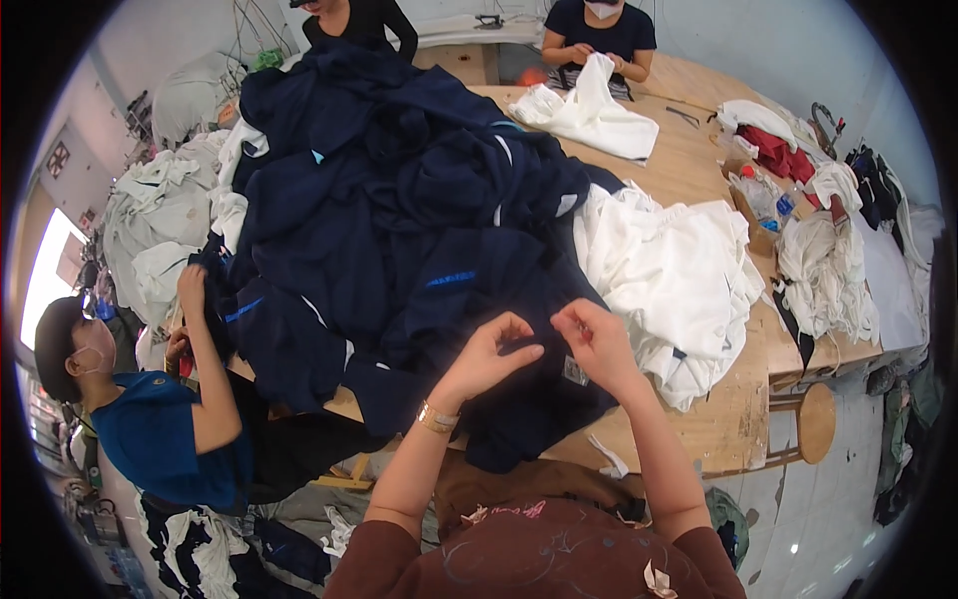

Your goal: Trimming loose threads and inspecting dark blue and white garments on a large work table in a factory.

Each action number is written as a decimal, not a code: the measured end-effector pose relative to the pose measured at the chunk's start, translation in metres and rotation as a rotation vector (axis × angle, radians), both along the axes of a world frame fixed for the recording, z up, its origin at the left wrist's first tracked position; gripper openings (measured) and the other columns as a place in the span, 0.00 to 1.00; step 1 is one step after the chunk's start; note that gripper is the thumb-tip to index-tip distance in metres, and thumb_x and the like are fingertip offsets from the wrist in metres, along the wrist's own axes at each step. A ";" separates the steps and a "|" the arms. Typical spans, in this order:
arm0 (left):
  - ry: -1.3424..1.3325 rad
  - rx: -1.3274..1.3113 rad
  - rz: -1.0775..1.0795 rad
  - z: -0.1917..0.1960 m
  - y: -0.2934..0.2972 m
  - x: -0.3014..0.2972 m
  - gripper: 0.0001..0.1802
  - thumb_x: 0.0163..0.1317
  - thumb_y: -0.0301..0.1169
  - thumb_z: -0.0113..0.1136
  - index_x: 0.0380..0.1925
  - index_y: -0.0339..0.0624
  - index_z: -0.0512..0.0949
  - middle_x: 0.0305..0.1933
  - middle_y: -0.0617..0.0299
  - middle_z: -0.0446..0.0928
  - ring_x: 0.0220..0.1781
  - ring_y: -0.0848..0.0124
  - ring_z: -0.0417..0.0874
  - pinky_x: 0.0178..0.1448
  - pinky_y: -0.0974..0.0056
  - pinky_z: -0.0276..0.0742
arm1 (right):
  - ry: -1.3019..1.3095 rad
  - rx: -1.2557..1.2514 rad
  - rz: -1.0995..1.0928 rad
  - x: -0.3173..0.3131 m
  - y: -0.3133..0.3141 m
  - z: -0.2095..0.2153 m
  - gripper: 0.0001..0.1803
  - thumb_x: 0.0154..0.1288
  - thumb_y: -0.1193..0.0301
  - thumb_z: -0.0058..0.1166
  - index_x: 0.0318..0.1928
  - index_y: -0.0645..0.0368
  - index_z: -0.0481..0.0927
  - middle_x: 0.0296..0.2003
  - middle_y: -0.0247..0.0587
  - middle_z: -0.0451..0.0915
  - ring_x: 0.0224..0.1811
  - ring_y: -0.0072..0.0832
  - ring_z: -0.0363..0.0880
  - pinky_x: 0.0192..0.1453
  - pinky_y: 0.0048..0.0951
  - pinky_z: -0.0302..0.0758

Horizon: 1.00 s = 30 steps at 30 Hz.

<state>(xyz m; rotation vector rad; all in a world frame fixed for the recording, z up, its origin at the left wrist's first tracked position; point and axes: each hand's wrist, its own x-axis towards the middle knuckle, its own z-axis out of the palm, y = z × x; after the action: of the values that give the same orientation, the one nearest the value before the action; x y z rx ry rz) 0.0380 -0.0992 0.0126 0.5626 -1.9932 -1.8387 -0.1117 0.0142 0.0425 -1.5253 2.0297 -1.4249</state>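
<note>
Fabric of the navy garment [519, 399] lies directly under and between both grips, left hand [489, 349] and right hand [597, 339] each pinching a fold narrowly, heap stretching away across the worktop [728, 419].

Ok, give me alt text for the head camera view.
Both hands, left hand and right hand, pinch a dark navy garment at the edge of a wooden table heaped with navy and white clothes; other people work around it.

Whatever the left hand [496, 344] and right hand [591, 334] pinch is too small to tell, perhaps thread; navy garment pile [399, 210] hides most of the wooden table [718, 424].
</note>
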 end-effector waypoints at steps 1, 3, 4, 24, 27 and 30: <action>0.037 -0.012 0.007 0.000 0.000 -0.004 0.12 0.53 0.31 0.66 0.33 0.41 0.73 0.32 0.73 0.70 0.36 0.83 0.67 0.42 0.76 0.63 | -0.055 0.000 -0.007 -0.005 -0.002 -0.004 0.09 0.62 0.69 0.55 0.29 0.61 0.74 0.19 0.40 0.73 0.19 0.29 0.70 0.25 0.26 0.68; -0.019 0.009 0.006 0.010 -0.002 -0.005 0.12 0.52 0.28 0.66 0.34 0.41 0.74 0.32 0.72 0.71 0.37 0.83 0.68 0.46 0.75 0.66 | -0.225 -0.025 0.016 -0.007 -0.005 0.000 0.13 0.66 0.66 0.51 0.29 0.64 0.73 0.20 0.40 0.76 0.20 0.23 0.70 0.27 0.23 0.68; -0.006 0.021 0.022 0.012 -0.002 -0.004 0.11 0.52 0.27 0.66 0.34 0.41 0.74 0.33 0.72 0.72 0.38 0.82 0.69 0.46 0.75 0.66 | -0.243 -0.022 0.014 -0.009 -0.006 0.003 0.16 0.67 0.64 0.49 0.28 0.65 0.73 0.19 0.40 0.76 0.20 0.21 0.70 0.28 0.23 0.67; -0.027 -0.125 0.008 0.013 -0.002 -0.001 0.16 0.54 0.28 0.62 0.42 0.38 0.73 0.36 0.69 0.72 0.38 0.80 0.69 0.49 0.74 0.67 | -0.192 0.063 -0.033 -0.008 -0.004 -0.016 0.13 0.62 0.65 0.55 0.28 0.63 0.73 0.20 0.47 0.73 0.22 0.40 0.72 0.28 0.33 0.67; -0.055 -0.183 -0.011 0.024 -0.001 -0.005 0.16 0.53 0.29 0.64 0.43 0.36 0.76 0.39 0.62 0.77 0.42 0.74 0.77 0.50 0.68 0.72 | -0.152 0.076 -0.031 -0.010 -0.008 -0.016 0.14 0.64 0.64 0.52 0.29 0.63 0.72 0.20 0.49 0.73 0.23 0.44 0.73 0.28 0.35 0.67; -0.038 -0.297 0.037 0.024 0.001 -0.005 0.16 0.53 0.31 0.66 0.42 0.37 0.79 0.38 0.58 0.79 0.38 0.71 0.80 0.46 0.66 0.75 | -0.133 0.078 0.011 -0.006 -0.013 -0.012 0.16 0.64 0.62 0.51 0.29 0.63 0.72 0.20 0.50 0.73 0.24 0.46 0.73 0.28 0.36 0.67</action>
<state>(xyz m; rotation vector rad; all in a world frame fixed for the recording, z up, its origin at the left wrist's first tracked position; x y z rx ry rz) 0.0333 -0.0980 0.0369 0.5422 -2.2107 -1.4821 -0.1177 0.0014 0.0308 -1.3702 1.9710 -1.3873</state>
